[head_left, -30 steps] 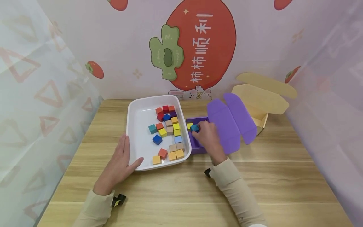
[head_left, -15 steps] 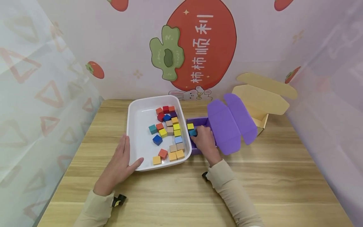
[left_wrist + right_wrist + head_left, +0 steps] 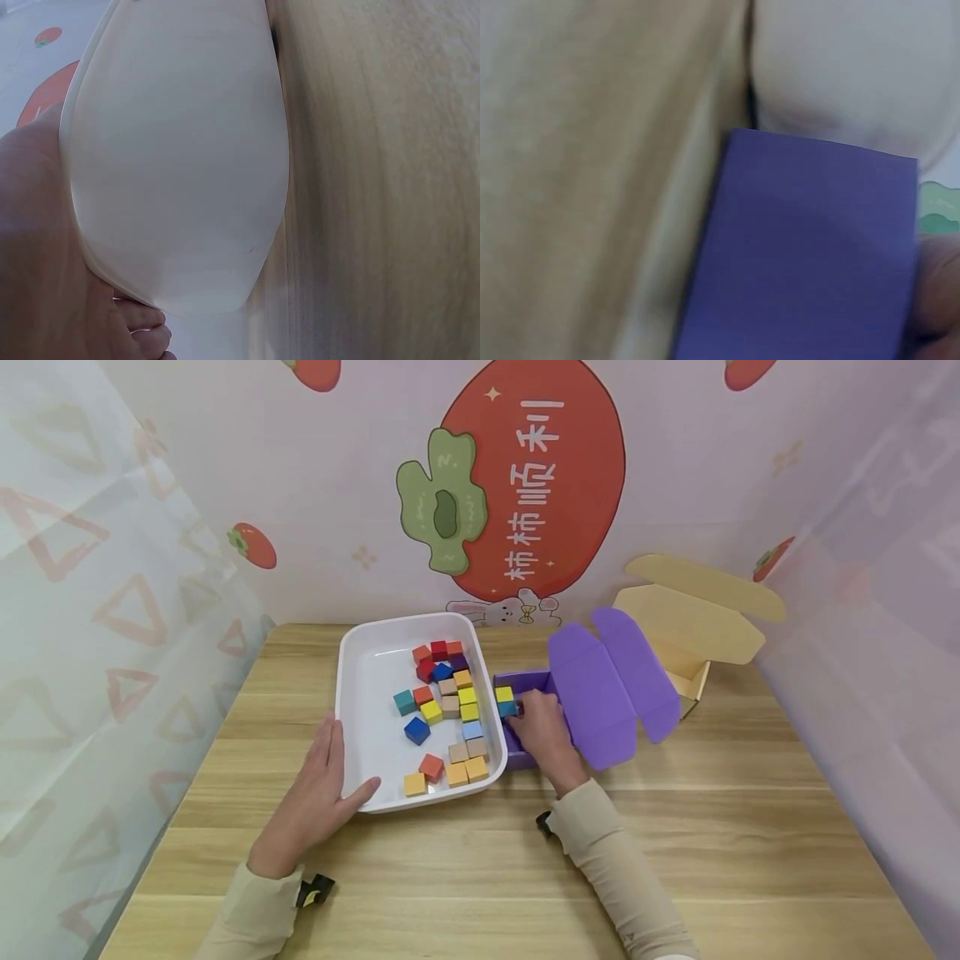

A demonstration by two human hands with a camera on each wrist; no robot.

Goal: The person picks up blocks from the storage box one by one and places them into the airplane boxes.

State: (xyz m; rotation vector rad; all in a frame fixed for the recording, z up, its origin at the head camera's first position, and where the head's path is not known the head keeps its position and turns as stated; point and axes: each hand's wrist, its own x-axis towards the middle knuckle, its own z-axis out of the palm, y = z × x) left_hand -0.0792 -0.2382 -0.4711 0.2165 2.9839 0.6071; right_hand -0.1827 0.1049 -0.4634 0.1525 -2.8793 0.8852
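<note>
My right hand [image 3: 542, 727] reaches into the open purple cardboard box [image 3: 522, 760], its fingertips pinching a teal cube [image 3: 506, 708]. That cube sits against a yellow cube [image 3: 504, 693] by the box's left wall. In the right wrist view a purple box wall [image 3: 810, 240] hides most of the hand. My left hand [image 3: 318, 781] rests on the near left corner of a white tray [image 3: 341, 668], fingers straight along the left rim and thumb over the front rim. The tray's outer wall [image 3: 180, 150] fills much of the left wrist view. Several coloured cubes lie in the tray, mostly at its right side.
A tan cardboard box [image 3: 686, 622] stands open behind the purple one, near the back right. The purple lid [image 3: 600, 693] folds out to the right. A patterned wall [image 3: 337, 552] closes off the back of the wooden table [image 3: 465, 877].
My right hand has lowered the teal cube into the purple box and brought it against the yellow cube. The left hand and the tray stay in place.
</note>
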